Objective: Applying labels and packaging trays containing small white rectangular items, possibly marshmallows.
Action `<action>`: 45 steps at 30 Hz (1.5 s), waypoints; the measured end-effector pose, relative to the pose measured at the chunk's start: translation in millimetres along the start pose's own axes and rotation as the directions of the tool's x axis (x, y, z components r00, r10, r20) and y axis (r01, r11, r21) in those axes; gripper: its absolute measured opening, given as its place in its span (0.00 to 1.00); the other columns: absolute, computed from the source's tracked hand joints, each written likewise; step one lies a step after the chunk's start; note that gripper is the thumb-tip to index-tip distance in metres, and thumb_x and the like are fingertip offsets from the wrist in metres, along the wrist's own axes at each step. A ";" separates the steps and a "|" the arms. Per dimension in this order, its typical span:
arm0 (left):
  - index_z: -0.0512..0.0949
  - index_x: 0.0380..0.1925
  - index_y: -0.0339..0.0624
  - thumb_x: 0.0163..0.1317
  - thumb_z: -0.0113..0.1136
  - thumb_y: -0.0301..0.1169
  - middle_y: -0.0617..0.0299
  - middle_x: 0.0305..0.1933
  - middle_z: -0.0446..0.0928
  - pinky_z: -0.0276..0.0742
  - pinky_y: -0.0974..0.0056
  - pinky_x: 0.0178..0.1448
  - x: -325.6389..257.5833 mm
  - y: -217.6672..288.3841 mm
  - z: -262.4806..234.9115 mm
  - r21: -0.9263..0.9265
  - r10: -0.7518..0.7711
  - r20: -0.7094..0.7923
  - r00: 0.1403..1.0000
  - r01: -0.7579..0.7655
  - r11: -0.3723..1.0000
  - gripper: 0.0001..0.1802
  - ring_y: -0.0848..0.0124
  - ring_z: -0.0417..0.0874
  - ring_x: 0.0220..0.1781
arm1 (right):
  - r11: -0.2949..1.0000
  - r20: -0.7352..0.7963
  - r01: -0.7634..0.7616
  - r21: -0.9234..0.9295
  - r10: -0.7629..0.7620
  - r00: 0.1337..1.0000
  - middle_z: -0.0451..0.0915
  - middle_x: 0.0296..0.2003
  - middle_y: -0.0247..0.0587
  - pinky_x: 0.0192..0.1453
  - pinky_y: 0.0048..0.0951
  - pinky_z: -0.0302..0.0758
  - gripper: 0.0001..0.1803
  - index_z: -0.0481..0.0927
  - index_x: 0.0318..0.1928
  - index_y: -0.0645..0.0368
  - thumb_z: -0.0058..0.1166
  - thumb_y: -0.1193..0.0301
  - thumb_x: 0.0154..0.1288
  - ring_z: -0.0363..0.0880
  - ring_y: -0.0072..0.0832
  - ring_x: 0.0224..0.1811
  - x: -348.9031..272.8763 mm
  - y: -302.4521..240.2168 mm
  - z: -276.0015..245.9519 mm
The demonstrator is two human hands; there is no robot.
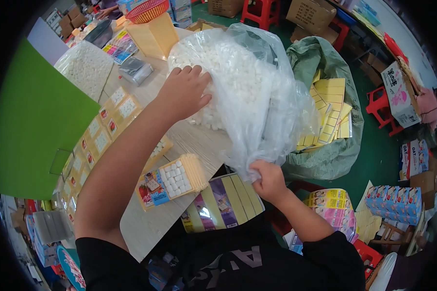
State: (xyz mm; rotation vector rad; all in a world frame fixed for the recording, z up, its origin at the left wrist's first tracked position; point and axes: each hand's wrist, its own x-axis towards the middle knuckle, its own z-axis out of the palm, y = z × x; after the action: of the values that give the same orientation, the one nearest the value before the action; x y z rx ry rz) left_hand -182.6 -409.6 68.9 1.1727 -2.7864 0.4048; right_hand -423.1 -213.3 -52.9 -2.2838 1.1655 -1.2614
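A large clear plastic bag [257, 97], filled with small white pieces [218, 63], lies on its side on the table. My left hand [187, 92] rests on the bag's left side, fingers spaced and bent over it, thumb apart; its fingertips are partly hidden. My right hand [269, 179] is closed around the gathered plastic of the bag near the table's edge. Left of that hand lies a cream box [196, 174] with a printed label and a window full of white pieces. A sheet of printed labels [223, 201] hangs below the table edge, close to my body.
Rows of packed trays [99, 140] line the table's left side by a green panel [34, 121]. A stack of cream boxes [153, 36] and a clear-wrapped packet [135, 71] stand farther back. To the right, a green sack [320, 162] holds yellow sheets; red stools [381, 109] stand beyond.
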 end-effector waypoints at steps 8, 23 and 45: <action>0.78 0.45 0.42 0.63 0.60 0.46 0.55 0.47 0.77 0.71 0.53 0.59 -2.7 9.1 -9.7 -0.056 0.028 -0.050 0.998 -0.030 0.998 0.20 0.59 0.77 0.55 | 0.862 -0.182 -0.457 0.219 0.496 0.849 0.79 0.30 0.43 0.37 0.29 0.75 0.09 0.75 0.45 0.62 0.49 0.77 0.65 0.79 0.33 0.30 -48.5 27.3 -13.6; 0.79 0.55 0.52 0.65 0.58 0.46 0.55 0.51 0.78 0.72 0.53 0.58 33.0 65.9 8.9 -0.106 0.202 -0.086 0.976 -0.210 0.972 0.21 0.58 0.78 0.56 | 0.872 -0.085 -0.428 0.238 0.457 0.885 0.75 0.37 0.35 0.42 0.24 0.72 0.23 0.69 0.54 0.62 0.56 0.59 0.68 0.74 0.23 0.35 -70.5 23.7 -40.1; 0.76 0.54 0.36 0.62 0.61 0.38 0.53 0.55 0.77 0.72 0.55 0.64 27.0 57.6 14.9 -0.141 0.279 -0.094 0.956 -0.290 0.946 0.23 0.59 0.76 0.61 | 0.375 -0.439 -0.913 0.160 0.856 0.274 0.76 0.38 0.36 0.35 0.26 0.75 0.11 0.72 0.49 0.58 0.52 0.68 0.72 0.78 0.23 0.37 -127.3 37.6 -193.8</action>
State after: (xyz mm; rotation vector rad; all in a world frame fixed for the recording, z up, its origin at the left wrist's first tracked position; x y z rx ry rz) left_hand -242.4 -393.7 47.7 0.7095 -2.8676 0.2410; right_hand -635.8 -115.0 -36.1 -0.8671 2.2794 -1.1892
